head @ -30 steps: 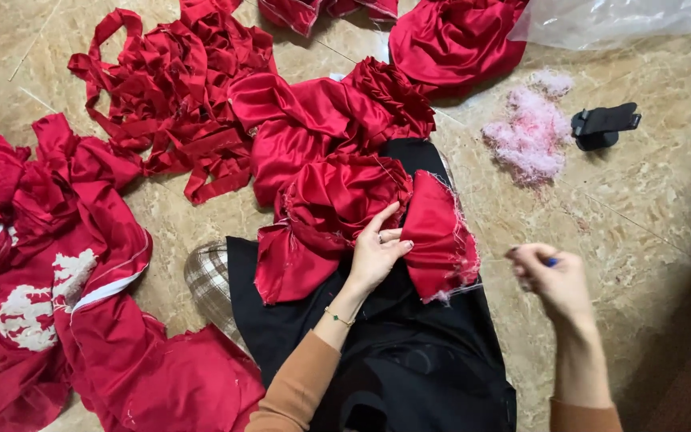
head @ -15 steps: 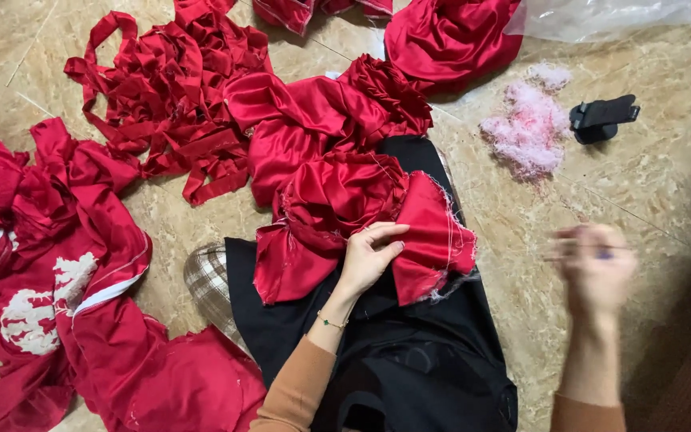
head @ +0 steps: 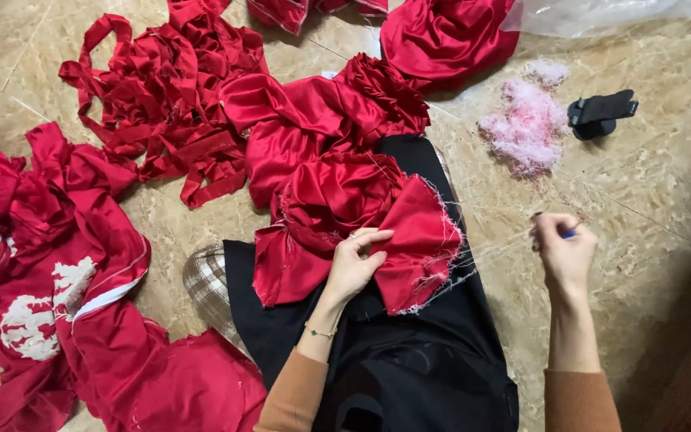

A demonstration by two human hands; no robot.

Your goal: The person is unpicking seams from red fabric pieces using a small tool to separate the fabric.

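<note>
A home sewing spot is showing here; heaps of cut red satin fabric (head: 161, 104) are lying on the beige marble-patterned tile floor (head: 665, 208); pink thread fluff (head: 525, 120) is piling nearby.

Bare floor (head: 665, 208) right of lap; red fabric heaps (head: 161, 104) crowding left/top
</note>
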